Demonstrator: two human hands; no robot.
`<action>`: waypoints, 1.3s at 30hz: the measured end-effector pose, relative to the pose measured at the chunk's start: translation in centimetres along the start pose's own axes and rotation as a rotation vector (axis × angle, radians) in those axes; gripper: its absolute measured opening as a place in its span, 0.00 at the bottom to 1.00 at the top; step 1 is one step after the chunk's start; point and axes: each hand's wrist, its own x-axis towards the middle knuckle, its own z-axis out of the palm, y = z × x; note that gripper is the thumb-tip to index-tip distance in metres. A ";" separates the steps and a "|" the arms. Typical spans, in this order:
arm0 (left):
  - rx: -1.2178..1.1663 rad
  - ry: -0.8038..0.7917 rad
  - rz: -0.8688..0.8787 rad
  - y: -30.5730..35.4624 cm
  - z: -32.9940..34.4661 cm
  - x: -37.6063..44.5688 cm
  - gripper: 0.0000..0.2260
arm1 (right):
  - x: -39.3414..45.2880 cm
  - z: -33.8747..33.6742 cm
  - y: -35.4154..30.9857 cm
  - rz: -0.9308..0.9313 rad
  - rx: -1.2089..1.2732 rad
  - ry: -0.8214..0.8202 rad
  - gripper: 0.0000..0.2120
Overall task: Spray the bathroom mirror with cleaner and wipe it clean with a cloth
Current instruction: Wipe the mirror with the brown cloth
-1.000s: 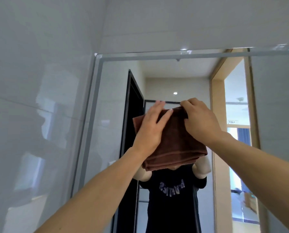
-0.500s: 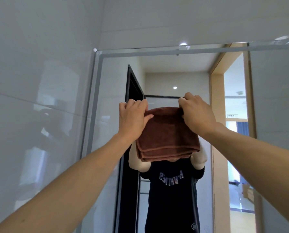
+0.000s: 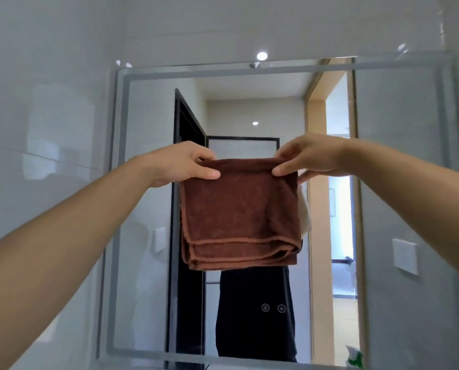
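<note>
A folded brown cloth (image 3: 240, 214) hangs in front of the mirror (image 3: 148, 182), held up by its top edge. My left hand (image 3: 180, 165) pinches the cloth's top left corner between thumb and fingers. My right hand (image 3: 307, 158) pinches its top right corner the same way. The cloth hangs in several layers, hemmed edges at the bottom. The mirror has a frosted border and fills the wall ahead; it reflects a person in dark clothes behind the cloth. No spray bottle is clearly in view.
Glossy white tiled walls (image 3: 41, 134) flank the mirror on the left and above. A white wall switch (image 3: 405, 256) sits right of the mirror. A white and green object (image 3: 355, 357) peeks in at the bottom right. The mirror shows a dark door and a wood-framed doorway.
My view has dropped, so more of the mirror's lower part shows. Both hands have slid apart to the cloth's top corners, and the cloth hangs wider and flatter than before.
</note>
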 end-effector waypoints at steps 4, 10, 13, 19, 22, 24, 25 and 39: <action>-0.023 -0.112 0.011 1.9 2.2 -1.7 0.05 | -3.0 -1.0 2.0 0.030 0.028 -0.179 0.15; 0.138 0.052 0.092 5.2 5.1 -2.5 0.03 | -5.8 -1.6 4.5 -0.071 0.034 0.002 0.06; 0.244 0.143 0.116 4.5 8.7 -2.6 0.01 | -6.5 0.3 7.0 -0.048 -0.114 0.115 0.03; 0.175 0.160 0.028 2.9 14.2 -4.6 0.03 | -7.8 4.6 10.7 -0.061 -0.266 0.243 0.02; 0.183 0.164 -0.034 2.7 14.6 -5.6 0.02 | -8.6 6.1 10.8 -0.023 -0.110 0.182 0.04; 0.208 0.145 -0.075 2.7 14.7 -6.9 0.03 | -9.3 7.6 10.8 -0.025 -0.088 0.191 0.05; 0.219 0.129 -0.096 2.7 14.8 -7.8 0.04 | -9.7 8.4 10.7 -0.027 -0.091 0.189 0.04; 0.073 -0.028 -0.341 -4.9 17.5 -27.1 0.02 | -16.9 26.9 7.2 0.190 0.078 -0.038 0.03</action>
